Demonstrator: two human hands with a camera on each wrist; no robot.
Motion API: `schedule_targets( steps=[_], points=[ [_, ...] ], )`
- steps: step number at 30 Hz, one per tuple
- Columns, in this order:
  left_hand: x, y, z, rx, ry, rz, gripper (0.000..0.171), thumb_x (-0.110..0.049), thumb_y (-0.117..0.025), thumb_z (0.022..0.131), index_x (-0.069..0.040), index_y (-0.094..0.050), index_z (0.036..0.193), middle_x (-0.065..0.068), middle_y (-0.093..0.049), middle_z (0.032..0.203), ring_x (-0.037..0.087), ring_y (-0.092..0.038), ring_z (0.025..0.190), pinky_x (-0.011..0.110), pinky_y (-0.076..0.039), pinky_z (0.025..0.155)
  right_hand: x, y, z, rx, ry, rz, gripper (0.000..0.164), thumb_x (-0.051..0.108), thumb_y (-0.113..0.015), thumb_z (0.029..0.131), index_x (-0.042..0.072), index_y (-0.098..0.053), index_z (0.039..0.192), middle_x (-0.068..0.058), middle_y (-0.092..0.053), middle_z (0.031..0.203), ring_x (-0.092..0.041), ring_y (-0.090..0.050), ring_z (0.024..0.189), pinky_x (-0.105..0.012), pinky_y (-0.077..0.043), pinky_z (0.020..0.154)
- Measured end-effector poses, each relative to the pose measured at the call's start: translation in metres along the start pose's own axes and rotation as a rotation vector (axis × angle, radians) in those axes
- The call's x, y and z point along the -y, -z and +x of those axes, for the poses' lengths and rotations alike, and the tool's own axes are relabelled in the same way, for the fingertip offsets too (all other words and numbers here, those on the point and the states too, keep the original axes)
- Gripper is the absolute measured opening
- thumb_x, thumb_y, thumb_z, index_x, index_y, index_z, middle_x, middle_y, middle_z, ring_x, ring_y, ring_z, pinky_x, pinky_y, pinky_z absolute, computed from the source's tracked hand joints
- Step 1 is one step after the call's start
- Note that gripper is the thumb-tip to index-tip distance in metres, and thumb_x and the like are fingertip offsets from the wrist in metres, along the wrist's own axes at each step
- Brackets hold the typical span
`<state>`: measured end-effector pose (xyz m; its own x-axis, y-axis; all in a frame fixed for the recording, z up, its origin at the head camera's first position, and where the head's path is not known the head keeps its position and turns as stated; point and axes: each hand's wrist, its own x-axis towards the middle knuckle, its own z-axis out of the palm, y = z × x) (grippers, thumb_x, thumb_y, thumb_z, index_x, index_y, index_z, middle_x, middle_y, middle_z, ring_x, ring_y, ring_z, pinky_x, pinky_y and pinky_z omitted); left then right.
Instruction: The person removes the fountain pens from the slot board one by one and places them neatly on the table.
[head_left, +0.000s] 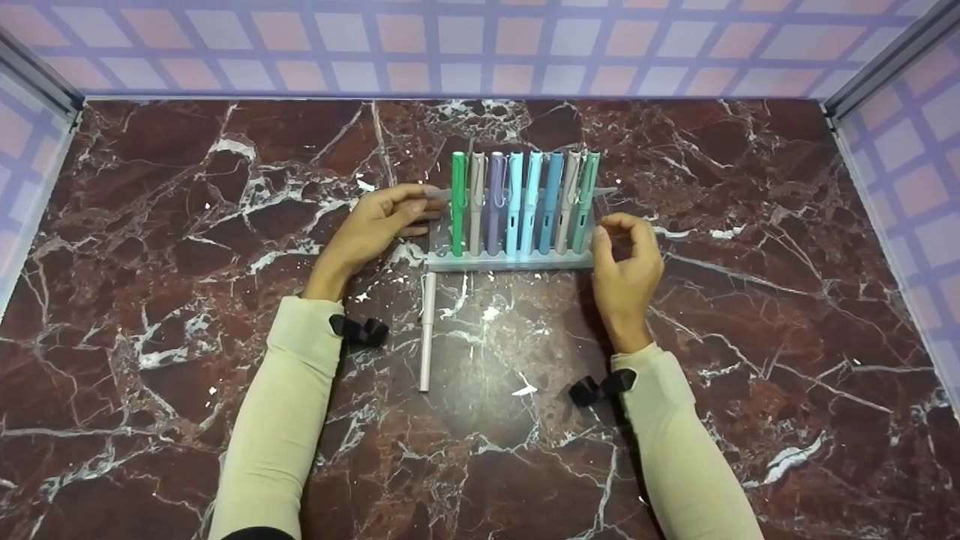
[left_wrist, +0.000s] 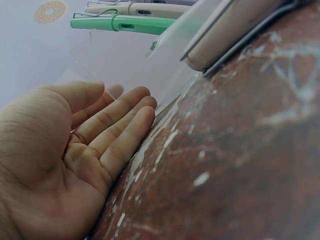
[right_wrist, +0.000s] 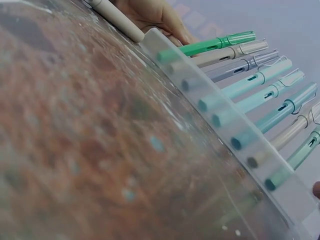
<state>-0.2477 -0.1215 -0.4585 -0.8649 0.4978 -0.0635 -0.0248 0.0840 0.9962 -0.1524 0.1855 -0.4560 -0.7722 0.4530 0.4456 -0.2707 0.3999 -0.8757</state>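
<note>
Clear plastic forms the pen stand (head_left: 480,265), which I see lying crosswise between the left hand (head_left: 375,225) and right hand (head_left: 630,259), about equally near both. I read the left fingers as extended, at its left end; the right thumb and forefinger bend by the opposite end, though I can't tell whether they pinch it. Eight clipped pens (head_left: 533,210) stand in a row, green to beige, purple, blues and teal. Bodyward of the left fingers, one pale beige pen (head_left: 427,330) lies on the desk (head_left: 187,405), roughly square to the stand.
</note>
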Motion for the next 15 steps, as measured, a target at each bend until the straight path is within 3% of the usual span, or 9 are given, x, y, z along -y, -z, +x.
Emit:
schedule_targets(
  steps=[3,6,10,15],
  points=[
    [0.000,-0.001,0.001,0.002,0.001,0.003,0.034,-0.012,-0.047,0.106,-0.004,-0.055,0.138,0.017,-0.058,0.141,0.030,-0.058,0.128,0.036,-0.054,0.105,0.011,0.001,0.000,0.064,-0.159,0.111,0.016,-0.007,-0.061,0.092,-0.015,-0.062,0.106,-0.022,-0.066,0.095,-0.020,-0.062,0.080,-0.023,-0.055,0.074],
    [0.000,-0.002,0.001,0.005,0.000,0.009,0.035,-0.012,-0.047,0.106,-0.004,-0.055,0.139,0.018,-0.058,0.141,0.031,-0.058,0.128,0.036,-0.054,0.104,0.016,0.003,0.000,0.117,-0.252,0.140,0.019,-0.004,-0.060,0.095,-0.015,-0.062,0.111,-0.022,-0.067,0.098,-0.022,-0.063,0.083,-0.021,-0.055,0.074],
    [0.000,-0.001,0.000,0.001,-0.012,0.013,0.035,-0.014,-0.048,0.106,-0.004,-0.055,0.138,0.018,-0.059,0.139,0.031,-0.059,0.127,0.036,-0.055,0.103,0.013,0.002,0.000,0.158,-0.267,0.115,0.021,-0.001,-0.059,0.097,-0.013,-0.064,0.114,-0.024,-0.068,0.102,-0.024,-0.064,0.085,-0.022,-0.056,0.075],
    [0.002,0.002,-0.001,0.000,-0.025,0.004,0.035,-0.012,-0.048,0.106,-0.003,-0.055,0.138,0.019,-0.059,0.139,0.031,-0.060,0.126,0.038,-0.055,0.103,-0.015,-0.002,0.000,0.158,-0.232,0.103,0.020,0.003,-0.063,0.097,-0.008,-0.067,0.113,-0.020,-0.070,0.103,-0.010,-0.063,0.083,-0.019,-0.055,0.076]
  ],
)
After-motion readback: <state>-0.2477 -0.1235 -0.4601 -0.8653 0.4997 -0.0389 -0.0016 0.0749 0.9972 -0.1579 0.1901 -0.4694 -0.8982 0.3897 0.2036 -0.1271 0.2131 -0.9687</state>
